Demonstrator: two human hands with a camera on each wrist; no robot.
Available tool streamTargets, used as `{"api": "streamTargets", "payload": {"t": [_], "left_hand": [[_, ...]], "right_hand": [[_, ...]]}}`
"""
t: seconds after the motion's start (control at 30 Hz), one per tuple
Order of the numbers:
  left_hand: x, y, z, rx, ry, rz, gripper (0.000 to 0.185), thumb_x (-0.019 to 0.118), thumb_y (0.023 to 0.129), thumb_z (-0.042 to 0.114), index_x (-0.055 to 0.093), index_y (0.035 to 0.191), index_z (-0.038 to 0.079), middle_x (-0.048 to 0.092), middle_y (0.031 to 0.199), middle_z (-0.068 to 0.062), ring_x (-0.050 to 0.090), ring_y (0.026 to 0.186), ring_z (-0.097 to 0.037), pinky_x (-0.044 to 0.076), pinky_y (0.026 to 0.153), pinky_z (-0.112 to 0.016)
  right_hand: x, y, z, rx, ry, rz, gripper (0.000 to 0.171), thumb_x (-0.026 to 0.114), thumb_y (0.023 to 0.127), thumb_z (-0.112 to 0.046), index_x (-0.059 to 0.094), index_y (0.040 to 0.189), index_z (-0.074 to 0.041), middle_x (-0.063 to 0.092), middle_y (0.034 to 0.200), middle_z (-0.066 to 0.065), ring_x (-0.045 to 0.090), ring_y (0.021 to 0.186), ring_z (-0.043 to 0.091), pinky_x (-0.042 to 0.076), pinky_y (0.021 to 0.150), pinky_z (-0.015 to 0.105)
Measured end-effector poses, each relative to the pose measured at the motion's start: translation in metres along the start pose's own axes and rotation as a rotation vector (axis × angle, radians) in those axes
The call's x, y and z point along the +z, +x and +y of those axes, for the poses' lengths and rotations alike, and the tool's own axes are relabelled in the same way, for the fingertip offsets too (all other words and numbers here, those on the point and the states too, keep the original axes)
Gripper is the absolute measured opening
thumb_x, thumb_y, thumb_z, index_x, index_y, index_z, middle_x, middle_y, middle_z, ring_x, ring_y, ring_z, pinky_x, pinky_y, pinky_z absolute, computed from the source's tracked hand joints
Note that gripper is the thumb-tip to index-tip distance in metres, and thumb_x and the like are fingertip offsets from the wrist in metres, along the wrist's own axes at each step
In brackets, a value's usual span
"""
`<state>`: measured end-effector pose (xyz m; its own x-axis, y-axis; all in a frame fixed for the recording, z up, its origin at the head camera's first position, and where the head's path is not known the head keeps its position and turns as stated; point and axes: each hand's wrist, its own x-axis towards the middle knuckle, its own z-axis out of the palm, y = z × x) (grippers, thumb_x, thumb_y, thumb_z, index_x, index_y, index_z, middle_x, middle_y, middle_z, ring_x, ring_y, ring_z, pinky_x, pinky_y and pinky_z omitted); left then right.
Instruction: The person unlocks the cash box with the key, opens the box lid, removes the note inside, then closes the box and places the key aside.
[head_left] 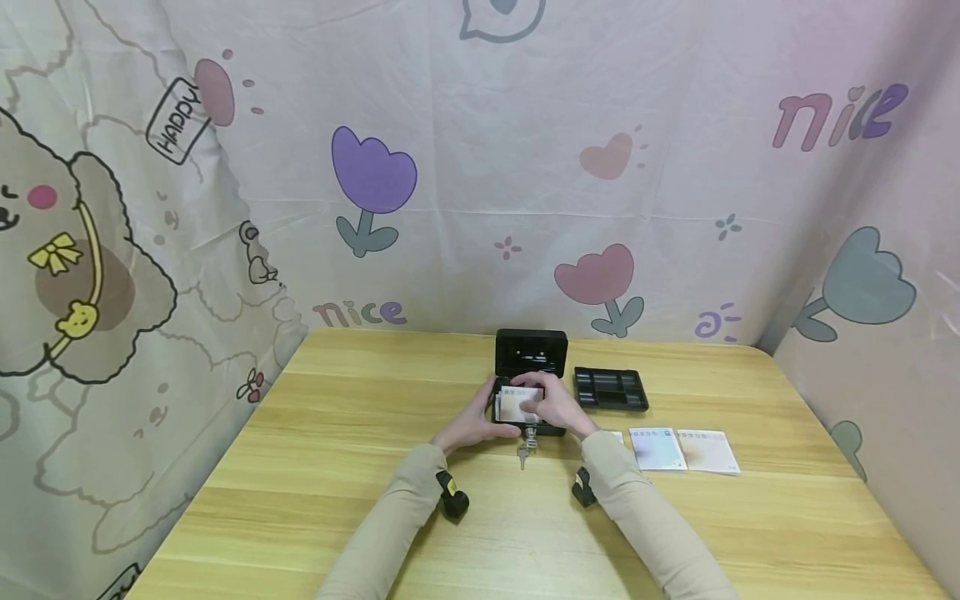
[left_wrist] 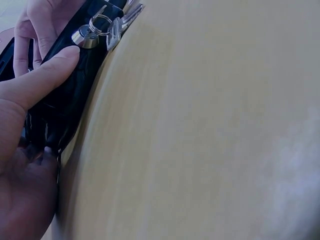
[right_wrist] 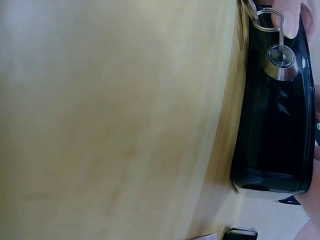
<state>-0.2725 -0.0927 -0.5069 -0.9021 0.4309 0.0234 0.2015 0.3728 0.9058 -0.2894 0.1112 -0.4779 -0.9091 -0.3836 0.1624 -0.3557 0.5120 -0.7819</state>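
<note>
Here, in the middle of the head view, a small black cash box (head_left: 531, 392) stands on the wooden table (head_left: 300, 467) with its lid raised upright. The left hand (head_left: 472, 423) grips the left end of the box — in the left wrist view its thumb (left_wrist: 45, 75) presses flat on the black front wall, near the round lock (left_wrist: 82, 36). The right hand (head_left: 553, 405) lies over the open top, its fingers curled on a pale card (head_left: 517, 403) inside. Keys (head_left: 525, 450) hang from the lock at the front. Just right of the box lies a black tray (head_left: 610, 389); lower right, pale cards (head_left: 682, 450) lie flat in a row.
</note>
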Motion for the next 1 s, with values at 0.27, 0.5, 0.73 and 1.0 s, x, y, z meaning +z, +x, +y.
{"api": "streamTargets", "payload": {"t": [0.27,0.5,0.73,1.0], "left_hand": [[0.000,0.002,-0.002,0.011,0.004,0.004,0.119,0.087,0.078,0.028,0.005,0.163,0.013,0.009,0.170,-0.018,0.014,0.156,-0.037,0.015,0.127,-0.060],[0.000,0.003,-0.002,0.055,0.000,0.003,0.116,0.087,0.078,0.025,0.008,0.163,0.019,0.014,0.170,-0.015,0.018,0.156,-0.036,0.017,0.126,-0.060],[0.001,0.003,-0.003,0.037,0.018,0.011,0.118,0.087,0.078,0.025,0.007,0.163,0.015,0.012,0.170,-0.017,0.016,0.156,-0.036,0.015,0.127,-0.059],[0.000,0.003,-0.003,0.053,-0.003,0.007,0.116,0.087,0.077,0.024,0.010,0.163,0.018,0.016,0.169,-0.016,0.019,0.156,-0.037,0.016,0.127,-0.060]], "right_hand": [[-0.001,-0.001,0.000,-0.047,0.040,0.024,0.031,0.066,0.087,0.004,0.071,0.118,-0.003,0.071,0.106,0.015,0.062,0.095,0.022,0.051,0.083,0.031],[-0.001,-0.001,-0.001,-0.036,0.074,0.085,0.024,0.067,0.089,0.003,0.073,0.112,-0.002,0.074,0.109,0.017,0.069,0.096,0.024,0.055,0.079,0.027],[-0.007,-0.003,-0.008,0.017,0.078,0.182,0.018,0.070,0.089,-0.001,0.076,0.106,-0.003,0.076,0.109,0.017,0.070,0.092,0.021,0.056,0.073,0.023],[-0.015,-0.009,-0.016,0.029,0.110,0.249,0.019,0.070,0.090,-0.001,0.076,0.108,-0.003,0.073,0.113,0.019,0.070,0.095,0.027,0.057,0.072,0.021]]}}
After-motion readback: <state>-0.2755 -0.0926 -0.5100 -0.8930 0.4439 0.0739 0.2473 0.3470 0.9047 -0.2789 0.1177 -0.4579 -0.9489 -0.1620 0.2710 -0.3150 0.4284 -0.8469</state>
